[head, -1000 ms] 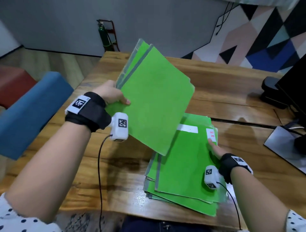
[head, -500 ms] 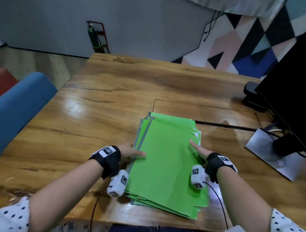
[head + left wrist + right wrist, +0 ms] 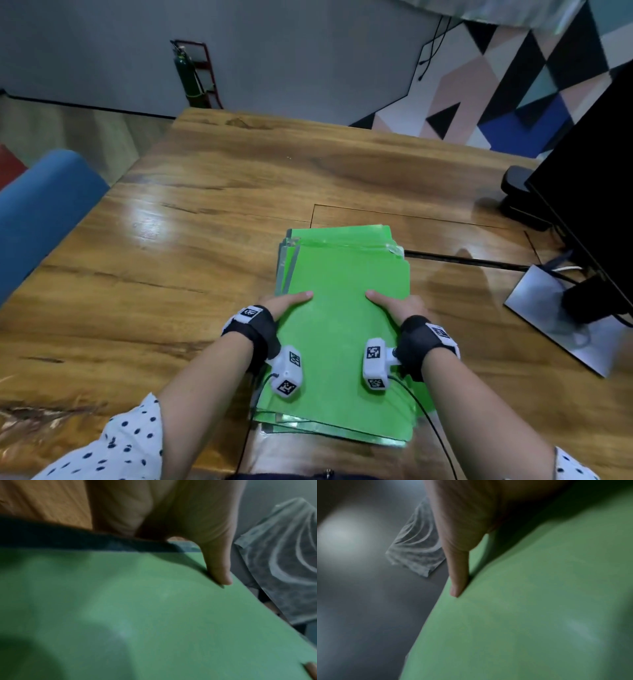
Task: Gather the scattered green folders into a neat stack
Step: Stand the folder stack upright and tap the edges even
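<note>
In the lower middle of the head view, the left hand (image 3: 287,303) and right hand (image 3: 394,305) grip the 2 long sides of the green folders (image 3: 346,284) on the wooden table (image 3: 178,260), thumbs flat on top and other fingers hidden, probably to square the edges.

Both forearms enter from bottom of head view, converging toward frame centre. Left hand (image 3: 286,305) at centre-left, thumb extended flat, pointing right; other fingers hidden. Right hand (image 3: 397,306) centre-right, mirrored, thumb pointing left. Black wrist straps with white tagged modules on both wrists. Wrist views blurred, each showing one straight thumb.
</note>
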